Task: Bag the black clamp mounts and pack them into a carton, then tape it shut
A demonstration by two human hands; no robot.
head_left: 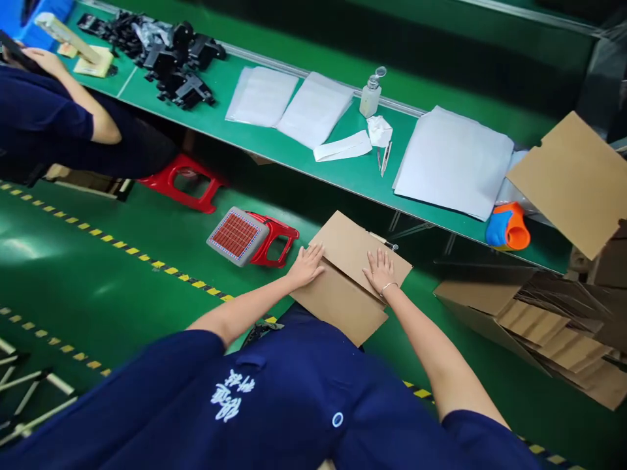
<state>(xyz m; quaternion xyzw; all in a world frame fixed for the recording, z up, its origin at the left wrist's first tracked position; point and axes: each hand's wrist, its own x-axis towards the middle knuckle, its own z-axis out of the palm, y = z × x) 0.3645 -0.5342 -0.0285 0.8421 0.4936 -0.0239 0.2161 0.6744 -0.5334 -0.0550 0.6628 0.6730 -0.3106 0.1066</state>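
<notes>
In front of my body is a cardboard box [337,303] with two top flaps folded inward and a narrow gap between them. My left hand [306,266] lies flat with spread fingers on the box's left side, across the gap between the flaps. On the right part of the far flap [343,238] rests my right hand [379,271], palm down, fingers apart, a bracelet at its wrist. Neither hand grips anything. What lies inside or under the box is hidden.
A green workbench [304,153] runs across, bearing stacked white sheets [453,163], a pump bottle [371,96], tweezers [385,158], an orange-and-blue tape roll [509,226] and black parts [181,62]. A large carton [480,294] holds cardboard at right. Red stools [277,241] and a co-worker [44,124] are left.
</notes>
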